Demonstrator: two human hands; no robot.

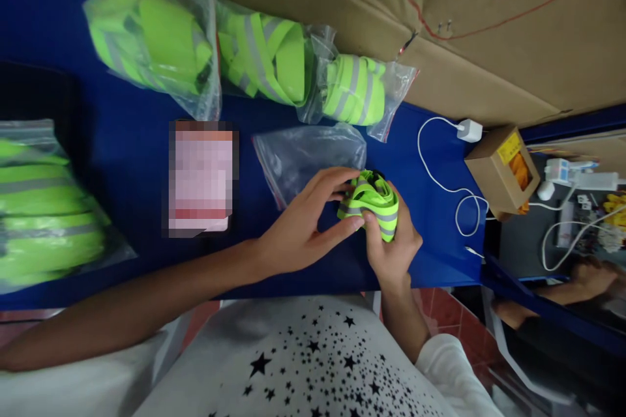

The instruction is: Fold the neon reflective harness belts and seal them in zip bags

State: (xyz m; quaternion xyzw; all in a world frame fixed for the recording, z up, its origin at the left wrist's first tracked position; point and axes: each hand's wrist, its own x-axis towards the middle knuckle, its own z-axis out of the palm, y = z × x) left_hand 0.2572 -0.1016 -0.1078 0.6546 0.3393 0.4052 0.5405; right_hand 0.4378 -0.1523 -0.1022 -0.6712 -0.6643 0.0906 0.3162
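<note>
Centre-right of frame, both hands wrap a rolled green reflective strap over the blue table. Right hand cups it from below, fingers curled shut around the roll. Left hand pinches its left edge, thumb and fingertips closed on it. Empty clear bag lies just behind. Bagged straps sit upper centre; white charger cable right.
</note>
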